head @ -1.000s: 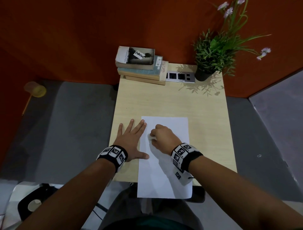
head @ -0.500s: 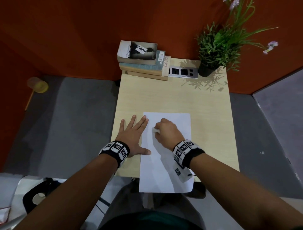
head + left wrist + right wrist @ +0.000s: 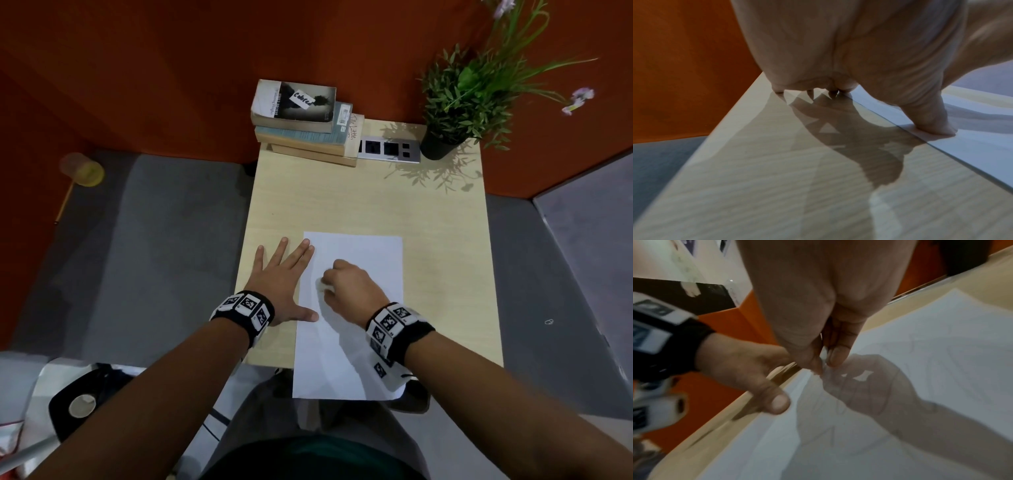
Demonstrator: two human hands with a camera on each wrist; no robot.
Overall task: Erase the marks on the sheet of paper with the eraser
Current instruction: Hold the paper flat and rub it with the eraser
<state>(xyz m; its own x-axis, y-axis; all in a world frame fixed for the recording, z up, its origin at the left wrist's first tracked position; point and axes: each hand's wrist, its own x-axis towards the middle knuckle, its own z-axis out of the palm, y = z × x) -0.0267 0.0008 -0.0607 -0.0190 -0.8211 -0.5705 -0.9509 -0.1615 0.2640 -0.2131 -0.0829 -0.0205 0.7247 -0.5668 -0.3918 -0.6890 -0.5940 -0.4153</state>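
Paper (image 3: 356, 308) sits lower center of the head view, hanging off the desk (image 3: 428, 240) edge. Left hand (image 3: 284, 284) lies flat, fingers spread, thumb on the sheet's left edge. Right hand (image 3: 349, 287) pinches a small white eraser (image 3: 824, 355) against it mid-frame.

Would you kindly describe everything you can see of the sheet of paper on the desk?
The sheet of paper is plain white, rectangular and thin, lying flat lengthwise on the wooden desk, its near end overhanging the desk's front edge. Faint pencil lines show on it in the right wrist view. The left hand lies flat at its left edge, thumb pressing on the sheet. The right hand pinches a small white eraser against its left part; shadows of the hands fall across it.
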